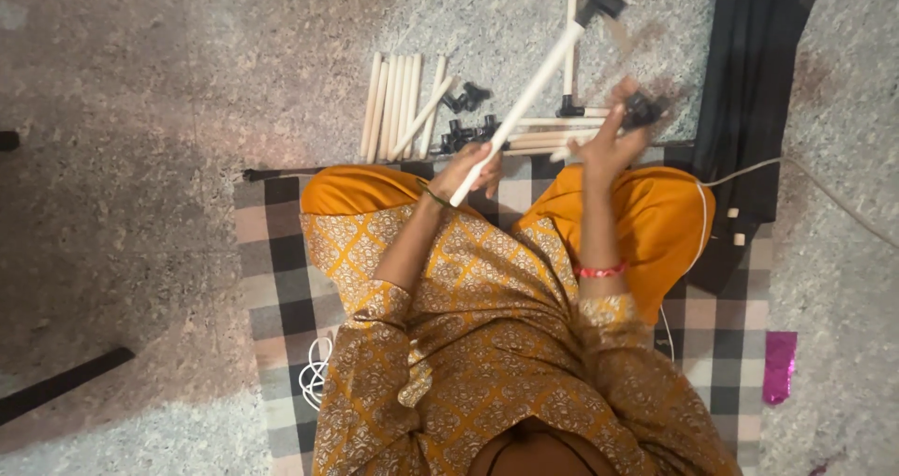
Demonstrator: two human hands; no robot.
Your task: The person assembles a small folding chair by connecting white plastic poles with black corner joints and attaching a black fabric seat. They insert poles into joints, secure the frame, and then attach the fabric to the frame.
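White rod (pixel 529 92) with a black connector (pixel 600 3) on its far end: our left hand (pixel 468 170) is closed around its near end, holding it slanted above the floor (pixel 169 111). Right of the rod, our right hand (pixel 613 139) grips a black fitting (pixel 643 109). Left of the rod, more white rods (pixel 398 106) lie on the floor; loose black fittings (pixel 465 97) sit just beside them. Under the rod's near end, the checked mat (pixel 272 251).

A home floor used as a work spot: speckled stone flooring (pixel 140 111), a checked mat (pixel 272 279) spread under the seated person, and, just beyond the fingers (pixel 618 97), white rods (pixel 398 102) with black connectors (pixel 465 97) lying loose.
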